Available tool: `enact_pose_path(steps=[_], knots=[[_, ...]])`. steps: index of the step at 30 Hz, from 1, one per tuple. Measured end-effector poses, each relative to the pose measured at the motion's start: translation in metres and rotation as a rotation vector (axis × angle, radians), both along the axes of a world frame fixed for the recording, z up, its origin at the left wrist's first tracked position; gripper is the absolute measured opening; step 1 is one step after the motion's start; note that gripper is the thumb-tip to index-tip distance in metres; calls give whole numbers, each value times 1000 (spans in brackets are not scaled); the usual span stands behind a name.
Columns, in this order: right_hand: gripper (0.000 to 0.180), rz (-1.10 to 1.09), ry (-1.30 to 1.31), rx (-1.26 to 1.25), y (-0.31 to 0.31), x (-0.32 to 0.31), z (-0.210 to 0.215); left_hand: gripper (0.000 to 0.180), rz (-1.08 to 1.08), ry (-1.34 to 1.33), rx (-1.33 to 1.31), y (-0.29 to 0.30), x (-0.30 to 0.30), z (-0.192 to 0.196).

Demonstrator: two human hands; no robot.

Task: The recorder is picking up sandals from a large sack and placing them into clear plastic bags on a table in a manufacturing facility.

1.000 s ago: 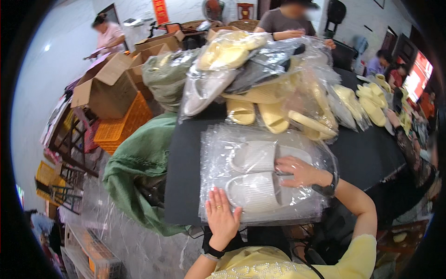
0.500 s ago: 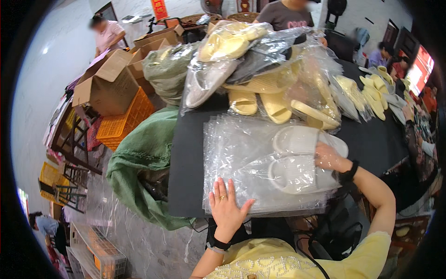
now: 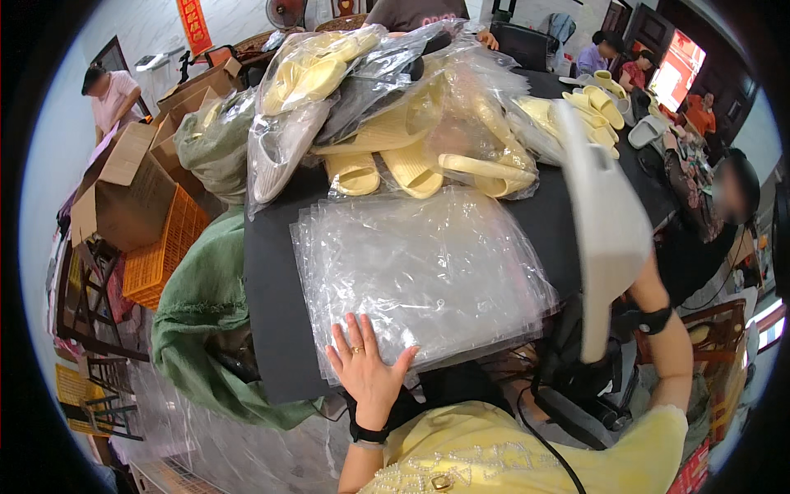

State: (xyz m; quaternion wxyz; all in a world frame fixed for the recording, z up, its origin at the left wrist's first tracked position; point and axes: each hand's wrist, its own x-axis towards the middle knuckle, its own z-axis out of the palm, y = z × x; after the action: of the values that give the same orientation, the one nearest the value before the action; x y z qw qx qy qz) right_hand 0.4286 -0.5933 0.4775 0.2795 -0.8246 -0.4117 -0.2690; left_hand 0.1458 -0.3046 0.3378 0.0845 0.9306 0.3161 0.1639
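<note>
My left hand (image 3: 368, 368) lies flat with its fingers spread on the near left corner of a stack of clear plastic bags (image 3: 428, 272). To the right of that stack, my right hand (image 3: 648, 284) holds a pair of white slippers (image 3: 609, 222) up off the table, turned on edge and partly blurred. The slippers hide most of its fingers. Behind the bags is a heap of bagged slippers, with yellow slippers (image 3: 411, 171), a white slipper (image 3: 276, 160) and dark grey slippers (image 3: 362, 111) showing through the plastic.
The black table (image 3: 276, 329) carries more loose yellow slippers (image 3: 597, 107) farther right. A green sack (image 3: 197, 321), an orange crate (image 3: 169, 247) and a cardboard box (image 3: 136, 193) stand at the left. Other people are around the room, one close by at the right (image 3: 724, 198).
My right hand has lifted the white slippers off the bag stack and swung them right, tilting them on edge. My left hand stays on the bags. The view has turned rightward.
</note>
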Motion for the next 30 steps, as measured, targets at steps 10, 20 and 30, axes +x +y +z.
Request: enact_pose_path(steps=[10,20,30], knots=[[28,212,754,-316,168,-39,-90,93,16,-29,6,-5,-1,0],[34,271,577,-489,168,-29,-112,64,-327,-7,-211,44,-34,87],[35,289,602,-523,169,-25,-105,50,-9,-78,-413,186,115,107]])
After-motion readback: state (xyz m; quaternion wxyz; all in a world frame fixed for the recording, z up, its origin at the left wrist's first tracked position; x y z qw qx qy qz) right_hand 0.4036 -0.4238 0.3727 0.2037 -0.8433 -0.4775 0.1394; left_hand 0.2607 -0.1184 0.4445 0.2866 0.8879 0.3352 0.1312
